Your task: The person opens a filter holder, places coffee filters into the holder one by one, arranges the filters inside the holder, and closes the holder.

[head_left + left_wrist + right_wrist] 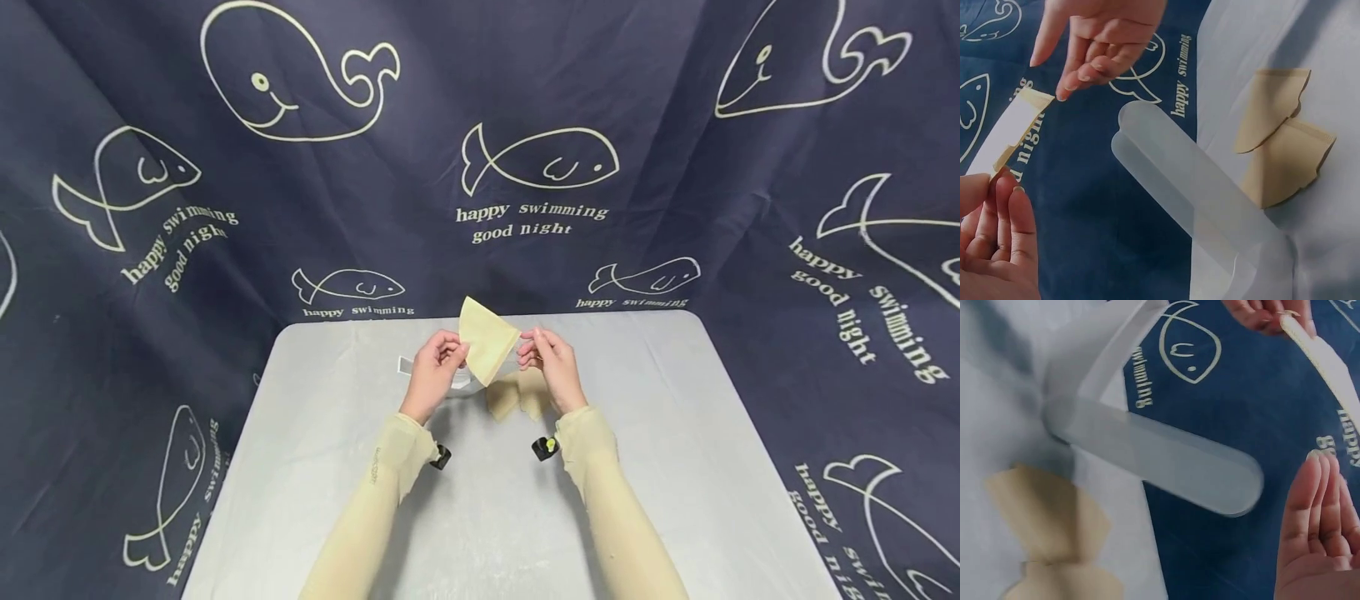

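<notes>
A pale tan coffee filter paper (pixel 487 340), a fan-shaped cone, is held up above the table. My left hand (pixel 435 371) pinches it by one edge between thumb and fingers. In the left wrist view the filter (pixel 1011 128) is seen nearly edge-on, its mouth slightly parted. My right hand (pixel 551 362) is close by its other corner, thumb apart from the fingers. From the right wrist, the right hand (pixel 1322 519) shows nearly straight fingers with nothing in them. Two more filter papers (pixel 1275 103) lie overlapping on the table below.
A translucent plastic holder (pixel 1166 162) with long rounded walls stands on the white table (pixel 337 500) behind the loose filters. A dark blue curtain (pixel 525 83) printed with whales and fish encloses the table at the back and sides. Black wrist mounts (pixel 545 448) stick inward from both sleeves.
</notes>
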`<state>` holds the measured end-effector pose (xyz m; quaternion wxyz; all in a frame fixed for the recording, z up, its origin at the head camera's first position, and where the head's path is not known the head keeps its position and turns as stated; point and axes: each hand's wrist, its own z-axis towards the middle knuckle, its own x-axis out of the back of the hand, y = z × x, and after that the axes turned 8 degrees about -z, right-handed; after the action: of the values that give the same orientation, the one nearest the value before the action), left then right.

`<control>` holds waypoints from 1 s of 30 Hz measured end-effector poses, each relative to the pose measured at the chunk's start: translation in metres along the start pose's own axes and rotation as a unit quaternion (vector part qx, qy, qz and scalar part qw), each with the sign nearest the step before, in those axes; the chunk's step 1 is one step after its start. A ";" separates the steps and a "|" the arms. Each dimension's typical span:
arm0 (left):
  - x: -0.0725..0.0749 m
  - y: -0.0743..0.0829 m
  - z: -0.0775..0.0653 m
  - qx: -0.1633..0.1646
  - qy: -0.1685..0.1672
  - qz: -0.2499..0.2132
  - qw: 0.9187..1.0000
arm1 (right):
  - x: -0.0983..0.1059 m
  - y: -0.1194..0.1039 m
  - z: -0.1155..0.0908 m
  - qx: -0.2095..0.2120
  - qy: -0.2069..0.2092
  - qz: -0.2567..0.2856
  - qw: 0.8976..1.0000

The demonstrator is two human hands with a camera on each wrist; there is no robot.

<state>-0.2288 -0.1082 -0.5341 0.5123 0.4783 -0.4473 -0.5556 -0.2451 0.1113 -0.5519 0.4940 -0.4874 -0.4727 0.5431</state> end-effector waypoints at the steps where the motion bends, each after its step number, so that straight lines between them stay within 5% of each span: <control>1: 0.000 0.000 0.001 -0.002 0.000 -0.004 1.000 | 0.001 0.003 -0.001 -0.001 -0.003 0.011 1.000; 11: -0.007 -0.002 -0.007 0.004 -0.015 -0.007 1.000 | -0.028 -0.001 -0.010 -0.018 -0.034 -0.037 0.999; 21: 0.000 0.029 -0.012 -0.019 0.007 -0.013 1.000 | -0.004 0.002 -0.009 -0.025 -0.007 -0.086 0.996; 30: -0.002 0.025 -0.008 -0.008 -0.003 -0.018 1.000 | -0.008 -0.003 -0.006 0.005 -0.078 -0.169 0.983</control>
<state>-0.2173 -0.1085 -0.5105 0.5049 0.4800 -0.4358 -0.5699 -0.2390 0.1035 -0.5492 0.5429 -0.3542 -0.5824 0.4906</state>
